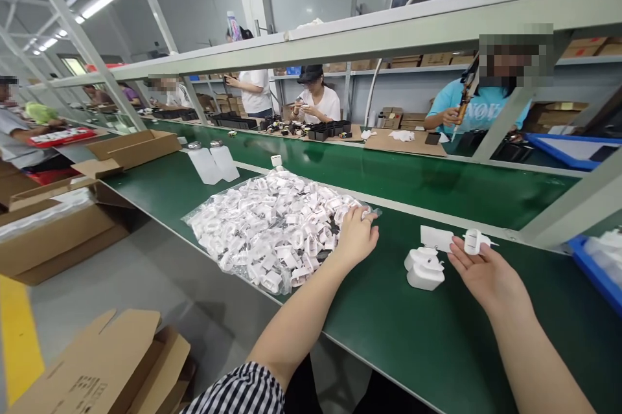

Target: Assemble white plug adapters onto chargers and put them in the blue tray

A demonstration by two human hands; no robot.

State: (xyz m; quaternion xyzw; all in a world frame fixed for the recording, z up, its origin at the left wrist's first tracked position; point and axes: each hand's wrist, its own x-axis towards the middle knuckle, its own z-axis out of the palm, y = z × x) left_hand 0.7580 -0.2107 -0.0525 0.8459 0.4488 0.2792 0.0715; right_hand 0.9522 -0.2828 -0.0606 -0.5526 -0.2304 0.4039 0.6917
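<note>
Fingers (363, 215) on our left hand (357, 237) touch the plug pile (262, 232); we cannot tell if they grab. Our right hand (482, 275) pinches one white plug (473, 241) over open green desk (413, 336).

- Left hand (357, 236) sits centre frame, slightly right: back up, palm down, knuckles raised.
- Left fingers (365, 214) are curled down and forward with the tips hidden; can't tell if they grip anything.
- Left forearm (301, 317) is bare, running straight from bottom centre up and right to the wrist, which is flat.
- Striped sleeve (238, 394) at the bottom edge covers the left upper arm.
- Right hand (481, 271) is right of centre, palm turned up, fingers stretched toward upper left.
- Right fingertips pinch a small white plug (473, 241); the other fingers are loosely together.
- Right forearm (534, 356) is bare, coming in from the lower right corner.
- Hands are apart, not touching.
</note>
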